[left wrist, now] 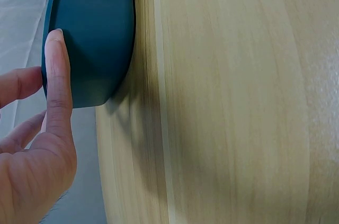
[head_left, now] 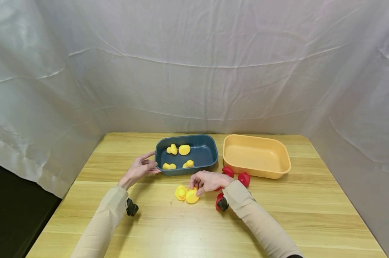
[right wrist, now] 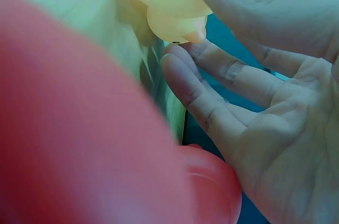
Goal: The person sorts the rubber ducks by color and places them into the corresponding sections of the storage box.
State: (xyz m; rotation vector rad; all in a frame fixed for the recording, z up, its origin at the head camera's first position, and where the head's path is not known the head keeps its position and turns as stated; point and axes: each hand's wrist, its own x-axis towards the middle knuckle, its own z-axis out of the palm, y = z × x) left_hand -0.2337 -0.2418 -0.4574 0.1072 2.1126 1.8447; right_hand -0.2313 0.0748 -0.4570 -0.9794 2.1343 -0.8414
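My left hand (head_left: 142, 167) holds the left end of a dark blue bin (head_left: 210, 165), with the fingers spread about its rim and outer wall (left wrist: 106, 49). Inside the bin lie several yellow rubber ducks (head_left: 184, 149). In front of it, my right hand (head_left: 208, 181) pinches a yellow rubber duck (head_left: 192, 197) between thumb and fingers, low over the table. Another duck (head_left: 180, 193) sits right beside it, its face towards me. The right wrist view shows the held duck's head and beak (right wrist: 177, 25) below the thumb.
Several rounded red objects (head_left: 244, 179) lie around my right wrist, one partly under it; a blurred red one (right wrist: 90, 128) fills much of the right wrist view. A yellow-orange bin (head_left: 257, 171) with nothing in it stands at back right. White cloth (head_left: 194, 71) hangs behind the table.
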